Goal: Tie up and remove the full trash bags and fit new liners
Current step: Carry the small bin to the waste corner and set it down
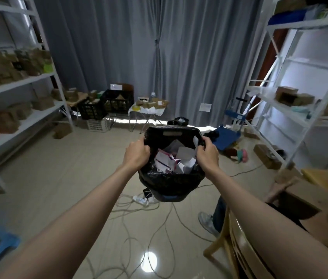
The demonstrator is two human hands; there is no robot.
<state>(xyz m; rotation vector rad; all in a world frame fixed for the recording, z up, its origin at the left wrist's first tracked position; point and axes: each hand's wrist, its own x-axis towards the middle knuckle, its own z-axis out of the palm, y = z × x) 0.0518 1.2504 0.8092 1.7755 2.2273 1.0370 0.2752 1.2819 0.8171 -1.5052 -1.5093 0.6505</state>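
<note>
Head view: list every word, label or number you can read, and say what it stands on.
None can be read.
White sheet on the curtain: too blurred.
Label on the box behind the crates: too blurred.
Printed paper in the trash bag: marks show, but too small to read.

Stockroom or small packing room.
White metal shelves point(20, 81) at left and right of the frame carry many cardboard boxes point(4, 119); black crates point(106, 106) stand at centre back before grey curtains point(139, 47), a blue hand cart point(228, 135) right of centre, and cables point(139, 222) trail across the tiled floor point(58, 168).
</note>
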